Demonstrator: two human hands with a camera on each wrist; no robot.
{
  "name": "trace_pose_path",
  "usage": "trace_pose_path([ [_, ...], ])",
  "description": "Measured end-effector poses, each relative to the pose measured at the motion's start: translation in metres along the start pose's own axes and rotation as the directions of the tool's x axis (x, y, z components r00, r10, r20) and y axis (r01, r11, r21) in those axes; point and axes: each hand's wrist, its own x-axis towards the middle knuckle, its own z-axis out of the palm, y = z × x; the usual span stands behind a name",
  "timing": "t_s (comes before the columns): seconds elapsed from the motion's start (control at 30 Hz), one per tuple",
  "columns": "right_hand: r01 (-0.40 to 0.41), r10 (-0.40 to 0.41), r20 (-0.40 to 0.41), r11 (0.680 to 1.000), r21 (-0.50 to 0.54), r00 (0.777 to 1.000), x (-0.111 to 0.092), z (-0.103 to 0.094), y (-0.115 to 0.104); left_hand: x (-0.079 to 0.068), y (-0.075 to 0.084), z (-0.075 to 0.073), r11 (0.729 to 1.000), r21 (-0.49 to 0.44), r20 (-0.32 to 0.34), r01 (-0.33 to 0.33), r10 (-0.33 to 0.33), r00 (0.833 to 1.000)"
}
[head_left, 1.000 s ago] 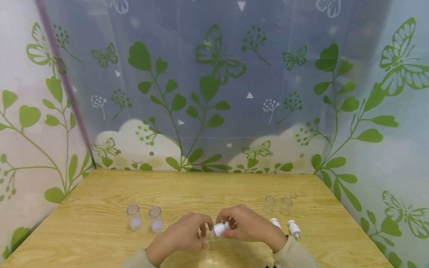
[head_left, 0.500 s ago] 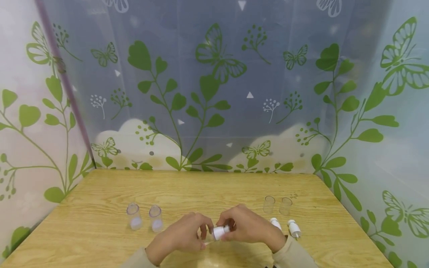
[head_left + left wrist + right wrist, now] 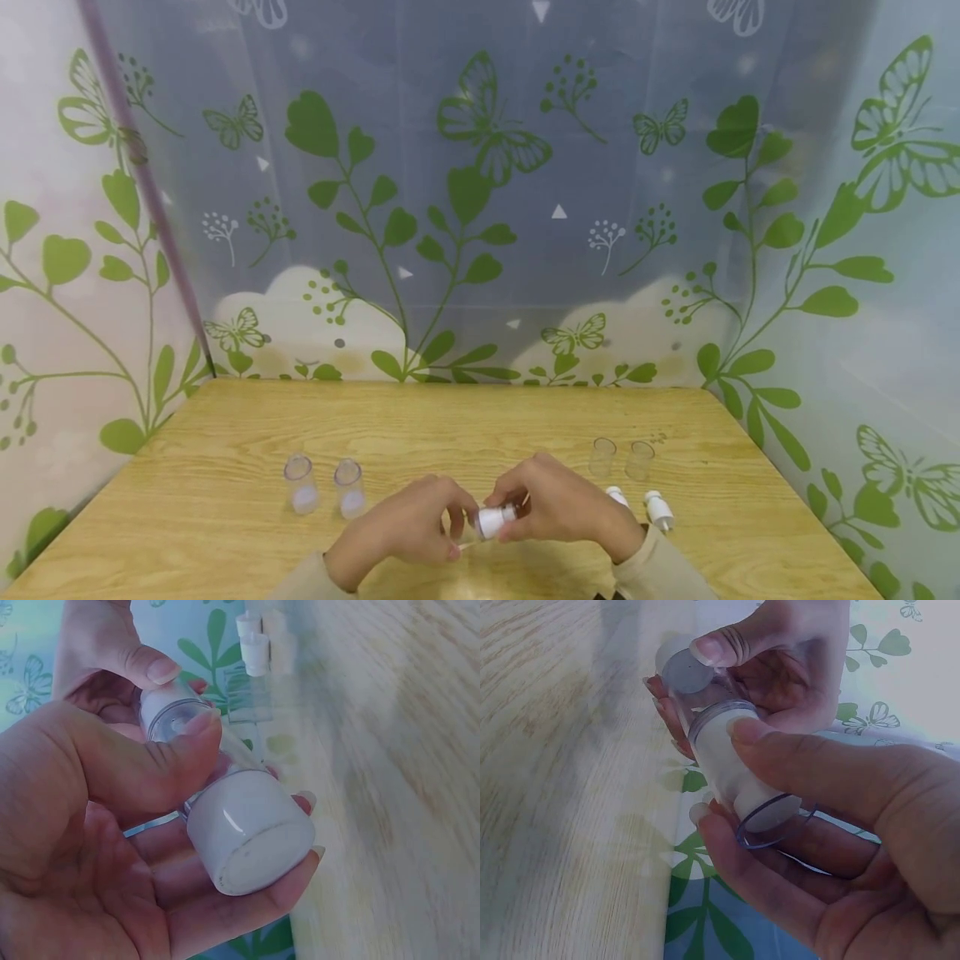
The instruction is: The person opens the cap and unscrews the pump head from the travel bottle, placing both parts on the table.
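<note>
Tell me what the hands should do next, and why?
Perhaps the right hand should gently press or twist the white piece toward the clear tube while the left hand steadies it. Each hand grips one part, and the two look lined up, end to end. I can't tell if they're fastened.

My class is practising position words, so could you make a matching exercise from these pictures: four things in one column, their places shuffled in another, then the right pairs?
Things
1. Purple-rimmed containers
2. Plain clear cups
3. Small white pieces
4. White-and-clear container

Places
A. On the right side of the table, farther from the person
B. On the left side of the table
C. In the grip of the left hand and right hand
D. On the right side of the table, nearer the person

Right pairs: 1-B, 2-A, 3-D, 4-C
</note>
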Motion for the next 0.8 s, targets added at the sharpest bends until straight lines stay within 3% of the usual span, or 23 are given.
trace_pose_path([
  [0.37, -0.018, 0.019, -0.023, 0.999, 0.028, 1.000, 0.000, -0.001, -0.004, -0.003, 0.003, -0.003, 1.000, -0.009, -0.005, 0.019, -0.019, 1.000],
  [0.8, 0.056, -0.056, -0.011, 0.998, -0.011, 0.998, -0.004, -0.008, -0.009, -0.006, 0.012, -0.012, 1.000, -0.025, 0.026, -0.001, 0.002, 1.000],
])
